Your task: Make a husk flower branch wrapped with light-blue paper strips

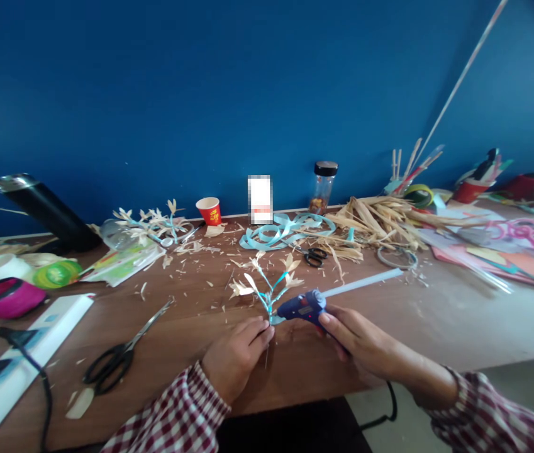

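Between the fingertips of my left hand [239,351] is the stem of a craft flower sprig [269,294], with pale husk-like petals and blue-wrapped branches. My right hand [358,340] grips a blue hot glue gun [303,309], a long translucent glue stick [363,283] jutting from its back. The gun's nozzle points left and meets or nearly meets the sprig's stem, just above my left fingers. A bit of light blue ribbon shows at that spot. Black-handled scissors [118,362] lie to the left of my left hand.
A white power strip [66,314] with plugs lies at the left. Along the back are more husk flowers [153,223], a red paper cup [210,212], coiled blue ribbon [285,231], small scissors [315,256], a jar [323,189] and dried husks [375,220]. Scraps litter the tabletop.
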{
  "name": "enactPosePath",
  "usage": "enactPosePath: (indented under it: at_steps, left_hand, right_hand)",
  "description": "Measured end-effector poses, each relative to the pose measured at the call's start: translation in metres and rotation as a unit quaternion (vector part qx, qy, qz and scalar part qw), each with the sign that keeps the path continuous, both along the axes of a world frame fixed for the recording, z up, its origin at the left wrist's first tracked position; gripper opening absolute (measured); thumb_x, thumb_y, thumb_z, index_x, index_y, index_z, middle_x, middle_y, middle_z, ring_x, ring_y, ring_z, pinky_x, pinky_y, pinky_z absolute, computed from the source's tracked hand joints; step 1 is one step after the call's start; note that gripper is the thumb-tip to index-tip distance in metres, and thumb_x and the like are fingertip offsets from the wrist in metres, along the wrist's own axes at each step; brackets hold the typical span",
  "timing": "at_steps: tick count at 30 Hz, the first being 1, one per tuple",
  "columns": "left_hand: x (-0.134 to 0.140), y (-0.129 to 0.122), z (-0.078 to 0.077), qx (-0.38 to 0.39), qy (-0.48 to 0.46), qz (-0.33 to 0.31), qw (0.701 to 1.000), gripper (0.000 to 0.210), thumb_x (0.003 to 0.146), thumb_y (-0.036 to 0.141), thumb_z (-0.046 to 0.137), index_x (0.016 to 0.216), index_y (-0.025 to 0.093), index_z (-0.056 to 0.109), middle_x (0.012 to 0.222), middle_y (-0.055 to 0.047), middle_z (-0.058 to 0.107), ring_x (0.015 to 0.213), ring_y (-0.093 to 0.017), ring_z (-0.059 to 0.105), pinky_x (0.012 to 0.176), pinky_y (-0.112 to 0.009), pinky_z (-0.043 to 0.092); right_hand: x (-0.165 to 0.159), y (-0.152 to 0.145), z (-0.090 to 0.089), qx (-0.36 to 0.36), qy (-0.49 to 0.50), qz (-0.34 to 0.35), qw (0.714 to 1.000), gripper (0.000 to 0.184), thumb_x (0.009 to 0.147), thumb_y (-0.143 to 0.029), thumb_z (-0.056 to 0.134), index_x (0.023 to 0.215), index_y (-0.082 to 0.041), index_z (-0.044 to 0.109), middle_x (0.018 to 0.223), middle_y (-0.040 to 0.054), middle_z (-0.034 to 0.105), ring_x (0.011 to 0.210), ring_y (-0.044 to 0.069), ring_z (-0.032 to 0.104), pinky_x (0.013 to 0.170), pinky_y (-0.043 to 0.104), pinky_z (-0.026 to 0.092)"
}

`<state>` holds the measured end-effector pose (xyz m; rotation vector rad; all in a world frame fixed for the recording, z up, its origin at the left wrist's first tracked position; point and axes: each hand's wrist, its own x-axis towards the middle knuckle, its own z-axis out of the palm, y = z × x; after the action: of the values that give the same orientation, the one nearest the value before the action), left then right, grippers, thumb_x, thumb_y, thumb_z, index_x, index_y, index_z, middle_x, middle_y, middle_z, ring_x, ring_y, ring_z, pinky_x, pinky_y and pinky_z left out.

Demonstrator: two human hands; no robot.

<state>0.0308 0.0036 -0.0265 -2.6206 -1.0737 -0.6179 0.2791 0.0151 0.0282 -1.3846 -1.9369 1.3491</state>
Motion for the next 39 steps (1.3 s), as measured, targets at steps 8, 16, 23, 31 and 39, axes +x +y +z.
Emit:
enactPosePath:
  at_steps: [8, 16, 23, 31, 39]
  left_hand:
    - [0.000, 0.000, 0.003, 0.020, 0.006, 0.003, 1.000, 0.028, 0.092, 0.015, 0.037, 0.103, 0.017, 0.064, 0.098, -0.007, 0.069, 0.091, -0.017, 0.064, 0.076, -0.031, 0.057]
    - [0.001, 0.000, 0.002, 0.007, 0.007, 0.002, 1.000, 0.029, 0.093, 0.016, 0.036, 0.104, 0.015, 0.063, 0.099, -0.009, 0.069, 0.091, -0.019, 0.064, 0.076, -0.034, 0.058]
    - [0.000, 0.001, -0.003, -0.007, -0.014, 0.002, 1.000, 0.024, 0.091, 0.015, 0.042, 0.103, 0.014, 0.062, 0.100, -0.008, 0.068, 0.094, -0.019, 0.063, 0.079, -0.036, 0.057]
    - [0.002, 0.001, -0.003, -0.013, -0.031, 0.009, 0.999, 0.022, 0.091, 0.017, 0.043, 0.103, 0.015, 0.061, 0.098, -0.008, 0.068, 0.094, -0.018, 0.062, 0.080, -0.034, 0.056]
    - [0.001, 0.001, -0.001, -0.012, -0.014, 0.004, 1.000, 0.024, 0.091, 0.017, 0.041, 0.105, 0.014, 0.061, 0.099, -0.008, 0.068, 0.094, -0.019, 0.063, 0.079, -0.035, 0.057]
  right_hand:
    - [0.002, 0.000, 0.000, 0.012, -0.012, -0.002, 1.000, 0.041, 0.091, -0.051, 0.033, 0.082, -0.017, 0.054, 0.052, -0.0031, 0.049, 0.052, 0.013, 0.051, 0.056, 0.025, 0.040]
    - [0.001, -0.002, -0.002, 0.010, -0.005, 0.003, 1.000, 0.042, 0.092, -0.051, 0.032, 0.086, -0.017, 0.055, 0.053, -0.0033, 0.049, 0.051, 0.013, 0.051, 0.055, 0.025, 0.040]
    - [0.005, -0.006, 0.010, -0.011, -0.001, 0.008, 1.000, 0.040, 0.092, -0.049, 0.032, 0.085, -0.017, 0.054, 0.060, -0.0022, 0.052, 0.051, 0.012, 0.050, 0.055, 0.025, 0.041]
    - [0.006, -0.007, 0.006, -0.006, -0.013, -0.001, 1.000, 0.038, 0.091, -0.050, 0.035, 0.080, -0.018, 0.054, 0.053, -0.0031, 0.050, 0.051, 0.013, 0.051, 0.055, 0.024, 0.040]
    - [0.006, -0.008, 0.003, -0.004, -0.011, 0.009, 1.000, 0.041, 0.092, -0.050, 0.032, 0.082, -0.017, 0.054, 0.054, -0.0032, 0.050, 0.051, 0.011, 0.051, 0.053, 0.023, 0.040]
